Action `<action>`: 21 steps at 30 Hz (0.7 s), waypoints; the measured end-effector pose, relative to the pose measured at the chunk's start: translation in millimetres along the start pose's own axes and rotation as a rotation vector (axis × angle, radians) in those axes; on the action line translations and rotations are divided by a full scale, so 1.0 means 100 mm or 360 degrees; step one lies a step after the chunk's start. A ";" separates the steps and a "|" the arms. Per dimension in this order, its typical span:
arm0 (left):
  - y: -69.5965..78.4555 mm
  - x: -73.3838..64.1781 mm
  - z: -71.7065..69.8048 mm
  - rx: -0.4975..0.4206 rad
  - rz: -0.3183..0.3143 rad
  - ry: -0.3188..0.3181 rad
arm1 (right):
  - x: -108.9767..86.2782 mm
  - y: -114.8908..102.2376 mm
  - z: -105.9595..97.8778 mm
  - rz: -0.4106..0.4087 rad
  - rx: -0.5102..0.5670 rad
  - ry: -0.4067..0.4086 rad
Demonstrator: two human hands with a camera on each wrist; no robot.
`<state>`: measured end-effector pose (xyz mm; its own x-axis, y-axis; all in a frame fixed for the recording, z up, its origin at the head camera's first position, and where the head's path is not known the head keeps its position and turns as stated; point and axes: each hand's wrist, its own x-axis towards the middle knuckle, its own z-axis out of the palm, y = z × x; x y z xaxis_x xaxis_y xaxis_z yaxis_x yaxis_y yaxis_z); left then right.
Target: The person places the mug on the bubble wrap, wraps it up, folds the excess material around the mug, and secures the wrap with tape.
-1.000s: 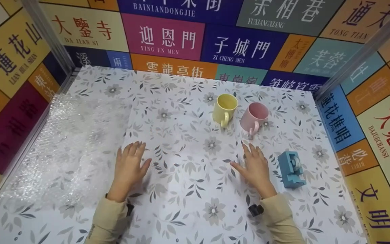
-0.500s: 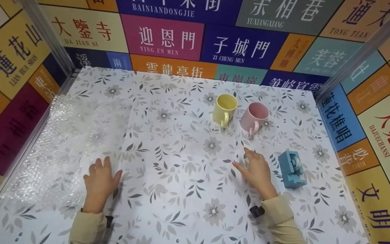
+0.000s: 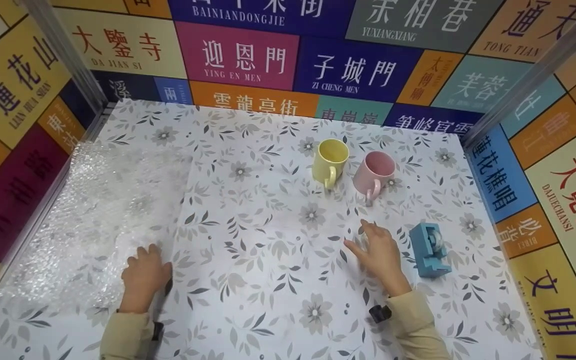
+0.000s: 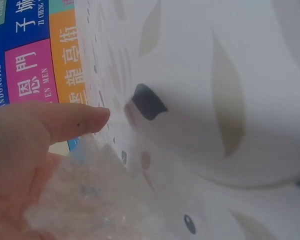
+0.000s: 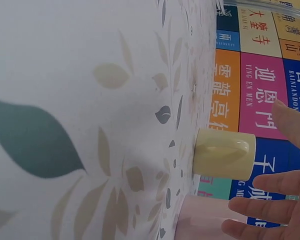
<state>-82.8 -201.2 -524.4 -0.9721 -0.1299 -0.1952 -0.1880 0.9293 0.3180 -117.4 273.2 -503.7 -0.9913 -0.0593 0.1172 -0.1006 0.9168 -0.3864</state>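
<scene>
A sheet of clear bubble wrap (image 3: 103, 215) lies flat over the left part of the table. My left hand (image 3: 143, 275) is at its lower right edge with the fingers curled and holds that edge. In the left wrist view, part of the bubble wrap (image 4: 95, 195) rises below the outstretched thumb and hides the other fingers. My right hand (image 3: 379, 255) hovers over the table with fingers spread and relaxed, holding nothing. Beyond it stand a yellow mug (image 3: 329, 162) and a pink mug (image 3: 372, 175), both upright. A blue tape dispenser (image 3: 425, 252) stands to its right.
A white tablecloth (image 3: 268, 200) with grey flowers and leaves covers the table. Panels of coloured signs (image 3: 248, 55) enclose the back and both sides, with metal posts (image 3: 518, 75) at the corners.
My left hand has moved left and down from mid-table to the edge of the bubble wrap, its fingers curling there. The right hand has drawn back slightly. Mugs and dispenser have stayed put.
</scene>
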 end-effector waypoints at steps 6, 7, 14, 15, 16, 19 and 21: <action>0.01 -0.02 -0.08 0.0036 0.0044 0.0047 | -0.01 -0.01 0.01 0.0002 0.0008 -0.0011; 0.01 -0.03 -0.09 0.0035 0.0041 0.0069 | -0.01 -0.01 0.01 -0.0001 0.0007 -0.0012; 0.02 -0.06 -0.14 0.0035 0.0055 0.0406 | 0.00 -0.02 0.01 0.0000 0.0015 -0.0025; 0.02 -0.07 -0.15 0.0045 0.0058 0.0467 | 0.00 -0.02 0.01 0.0000 0.0016 -0.0026; 0.03 -0.09 -0.16 0.0050 0.0060 0.0527 | 0.00 -0.02 0.01 0.0003 0.0020 -0.0027; 0.04 -0.13 -0.20 0.0061 0.0059 0.0651 | -0.01 -0.02 0.01 0.0002 0.0016 -0.0021; 0.04 -0.16 -0.24 0.0057 0.0043 0.0677 | -0.01 -0.02 0.02 -0.0005 0.0016 -0.0017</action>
<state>-71.8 -203.8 -497.8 -0.9493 -0.2293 0.2150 -0.1638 0.9447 0.2840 -116.7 270.4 -504.8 -0.9919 -0.0664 0.1085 -0.1043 0.9127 -0.3951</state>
